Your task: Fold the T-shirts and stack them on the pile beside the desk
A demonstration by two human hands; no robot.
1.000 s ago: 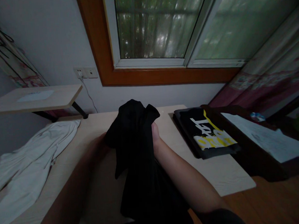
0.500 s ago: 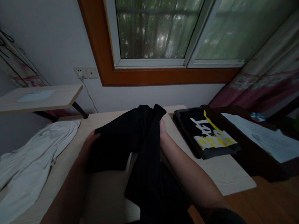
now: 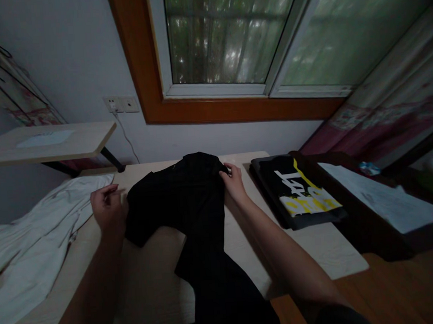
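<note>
A black garment (image 3: pixel 201 216) lies spread on the pale wooden table, its near part hanging over the front edge. Whether it is a shirt or trousers I cannot tell. My right hand (image 3: pixel 234 180) pinches its upper right edge between thumb and fingers. Just off the garment's left end, my left hand (image 3: pixel 106 208) is raised with loosely curled, parted fingers and nothing in them. A crumpled white garment (image 3: pixel 48 236) lies to the left of that hand.
Folded dark clothes (image 3: pixel 295 191) with a yellow and white print are stacked on the table's right side. A raised shelf (image 3: pixel 91 145) stands at the back left. White paper (image 3: pixel 380 196) lies on dark furniture at right. A window (image 3: pixel 231 39) is behind.
My left hand has let go of the black garment and moved up and left. The garment now lies flatter, and my right hand shows at its upper right edge.
</note>
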